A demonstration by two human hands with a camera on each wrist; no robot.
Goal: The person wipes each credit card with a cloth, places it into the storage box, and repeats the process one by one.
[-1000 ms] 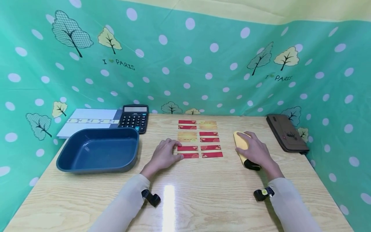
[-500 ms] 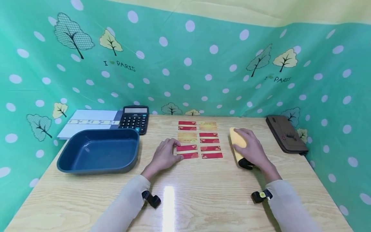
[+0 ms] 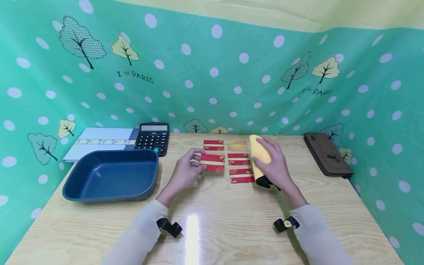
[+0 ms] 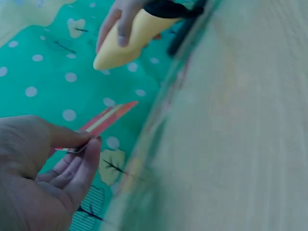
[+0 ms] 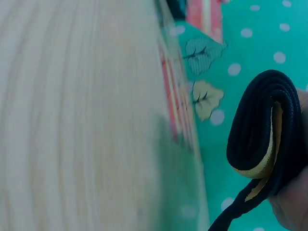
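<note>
So basically the back and both sides were taken up by teal-green cloth, covered all over in pale dots and topped by a pale yellow band. Pairs of cartoon trees were printed on it, one patterned tree next to a plain yellow tree, with "I PARIS" lettering stuck under the upper pairs, a little heart included. Some creases could be spotted too. The surface was done in light wood grain, pretty glossy, and a bright white streak of light was reflected near the front.
</note>
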